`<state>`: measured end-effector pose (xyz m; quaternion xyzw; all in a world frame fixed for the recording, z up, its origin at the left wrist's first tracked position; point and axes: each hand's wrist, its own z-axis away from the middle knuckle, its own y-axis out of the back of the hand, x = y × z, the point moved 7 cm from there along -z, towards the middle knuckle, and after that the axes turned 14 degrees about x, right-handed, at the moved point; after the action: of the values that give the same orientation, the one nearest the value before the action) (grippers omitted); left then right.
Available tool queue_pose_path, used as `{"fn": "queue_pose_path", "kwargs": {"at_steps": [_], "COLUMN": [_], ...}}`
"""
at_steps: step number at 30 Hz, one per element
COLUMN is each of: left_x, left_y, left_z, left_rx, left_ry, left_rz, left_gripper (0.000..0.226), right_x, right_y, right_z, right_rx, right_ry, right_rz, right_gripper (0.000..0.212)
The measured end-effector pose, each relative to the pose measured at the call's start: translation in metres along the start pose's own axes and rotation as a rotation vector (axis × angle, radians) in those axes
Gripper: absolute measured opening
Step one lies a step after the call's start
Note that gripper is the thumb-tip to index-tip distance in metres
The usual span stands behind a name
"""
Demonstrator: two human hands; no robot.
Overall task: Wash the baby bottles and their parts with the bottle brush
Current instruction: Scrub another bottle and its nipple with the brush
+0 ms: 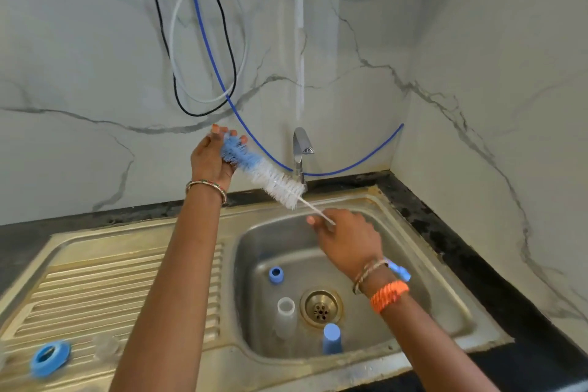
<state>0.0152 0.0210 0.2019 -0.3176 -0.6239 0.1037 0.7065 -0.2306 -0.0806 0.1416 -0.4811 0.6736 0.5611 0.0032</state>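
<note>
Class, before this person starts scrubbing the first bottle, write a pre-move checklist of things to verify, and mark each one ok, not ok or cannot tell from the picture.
1. Bottle brush in hand: ok. The right hand grips its wire handle; the left hand cups the blue bristle tip.
2. A hand free to pick up a bottle: not ok, both are on the brush.
3. Clear bottle within reach in the sink: ok, upright beside the drain.
4. Water running from the tap: cannot tell, no stream visible.
5. Soap on the bristles: cannot tell.
6. Blue ring accounted for: ok, on the drainboard.
</note>
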Motion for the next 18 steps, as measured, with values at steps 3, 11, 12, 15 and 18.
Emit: {"fn": "queue_pose_path", "kwargs": {"at_steps": [3,11,12,15,18], "left_x": [0.008,0.002,0.002,0.005,0.004], "left_y": [0.014,0.016,0.015,0.015,0.023], "left_z": [-0.016,0.002,0.006,0.022,0.015], "left_rx": [0.143,-0.086,-0.131,-0.270,-0.186], "left_ry": [0.035,0.156,0.186,0.183,0.146], "left_rz": [0.056,-0.055,0.070,0.292,0.268], "left_gripper": [0.030,0.030,0.030,0.037,0.037], "right_x": [0.017,0.043,0.042,0.028,0.021], "right_y": [0.022,0.000,-0.017,-0.029,-0.040], "right_z": [0.014,0.027,0.041,0.070,0.069], "right_rx": [0.320,-0.153,-0.533,-1.013,-0.837], "right_ry": [0.115,-0.278,-0.495,-0.633,-0.637], "right_rz": [0.234,-0.487,-0.703,-0.961,-0.923], "right_gripper": [0.041,0.030,0.031,0.020,0.026]}}
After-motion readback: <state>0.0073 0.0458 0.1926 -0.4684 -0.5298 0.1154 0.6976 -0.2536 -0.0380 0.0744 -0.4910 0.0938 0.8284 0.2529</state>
